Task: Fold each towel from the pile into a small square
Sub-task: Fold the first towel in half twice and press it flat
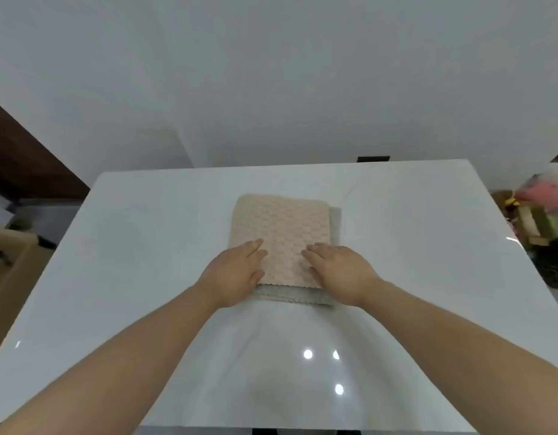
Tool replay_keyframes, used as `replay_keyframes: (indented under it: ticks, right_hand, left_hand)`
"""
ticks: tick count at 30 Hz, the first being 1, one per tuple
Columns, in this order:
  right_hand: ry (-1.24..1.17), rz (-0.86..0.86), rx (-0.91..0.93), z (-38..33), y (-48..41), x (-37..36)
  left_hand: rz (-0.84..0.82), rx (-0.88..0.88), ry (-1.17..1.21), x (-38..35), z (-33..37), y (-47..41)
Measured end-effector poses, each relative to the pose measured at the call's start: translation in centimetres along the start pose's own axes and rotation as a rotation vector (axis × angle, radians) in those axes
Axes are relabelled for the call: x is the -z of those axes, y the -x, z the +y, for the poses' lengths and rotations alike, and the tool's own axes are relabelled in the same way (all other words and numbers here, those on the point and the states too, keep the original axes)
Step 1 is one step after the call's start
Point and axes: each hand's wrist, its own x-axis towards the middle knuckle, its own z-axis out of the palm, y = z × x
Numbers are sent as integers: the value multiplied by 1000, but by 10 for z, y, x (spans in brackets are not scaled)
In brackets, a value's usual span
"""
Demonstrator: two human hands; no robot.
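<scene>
Head view, the only 1 supplied: a peach, waffle-textured cloth towel (281, 227), folded to a near-square rectangle, lies at the middle of a glossy white table (146, 246), on top of a folded grey towel (302, 296) whose edges show along the near and right sides. How many layers lie beneath cannot be told. The left hand (233, 276) rests flat on the near left corner of the peach towel, fingers straight and slightly spread, gripping nothing. The right hand (343, 271) lies flat on the near right corner in the same manner, fingers straight and close together, palm down. Neither hand pinches cloth. Judgement: the 2 palms are set on the near edge to flatten the fold and square it against the towel below, so the stack sits even. Judgement: this towel appears finished or nearly so; the slight offset over the grey layer may call for a nudge. Off the table, a brown cardboard box (11, 255) stands to the left and a heap of coloured items (538, 215) to the right.
</scene>
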Motion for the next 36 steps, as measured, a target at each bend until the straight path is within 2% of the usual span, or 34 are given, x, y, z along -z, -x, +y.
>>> replay_keyframes:
  ticks: [8,12,16,22,27,30,34,36]
  right_hand:
    - [-55,41,-25,17,-52,-77]
    - [-28,33,-9,17,-63,-101]
    - [-43,49,-30,14,-63,-103]
    - [-49,-76,13,12,-60,-95]
    - [-73,-116,-8,13,-60,-96]
    - [-83,-33,21,13,-60,-97]
    - [97,95,43,-2,-46,-95]
    - [177,125,11,-12,-37,-92]
  left_hand:
    - [179,-126,-19,-96,-35,-37]
    - [255,-126,-21,-132,-41,-40]
    - [394,-111,62,-146,-45,-42]
    - [499,-150,268,-152,-52,-46]
    - [506,-167,325,-155,-55,-47]
    - [492,-144,370,-154,-54,-45]
    - [425,-17,562,-139,-44,-40]
    - [402,57,538,-125,-35,-35]
